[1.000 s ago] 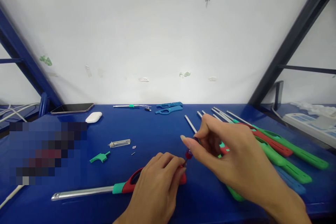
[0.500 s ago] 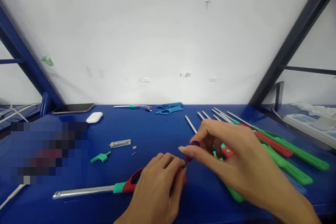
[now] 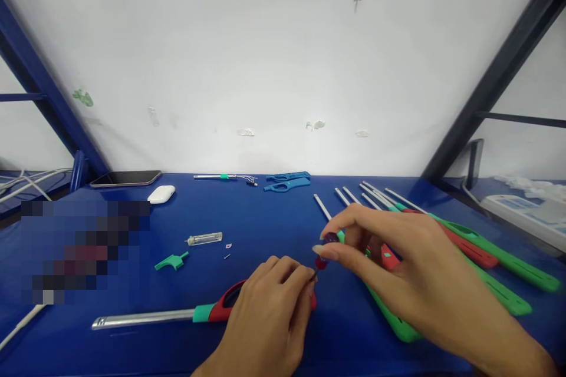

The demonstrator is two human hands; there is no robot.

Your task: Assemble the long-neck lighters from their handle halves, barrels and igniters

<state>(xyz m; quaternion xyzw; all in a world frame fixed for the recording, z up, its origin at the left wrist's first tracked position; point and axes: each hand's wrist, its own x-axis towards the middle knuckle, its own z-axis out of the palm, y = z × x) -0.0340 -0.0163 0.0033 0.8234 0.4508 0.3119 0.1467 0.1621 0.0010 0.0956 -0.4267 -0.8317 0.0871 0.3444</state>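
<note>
you're pinching a screwdriver at the handle end of a red lighter.
your left hand presses over the lighter's grip, its fingers closed on it, while the metal barrel points left along the counter; your right hand has its thumb and forefinger shut round the screwdriver's handle, the shaft tilted down to your left fingertips, which hide whether the tip sits in a screw. left of your hands, well apart from them, lie a green trigger, a clear tube, a tiny pale piece and a small pin. near the wall are a metal rod with wires and two blue shells; more lighters lie beside and behind your right hand.
</note>
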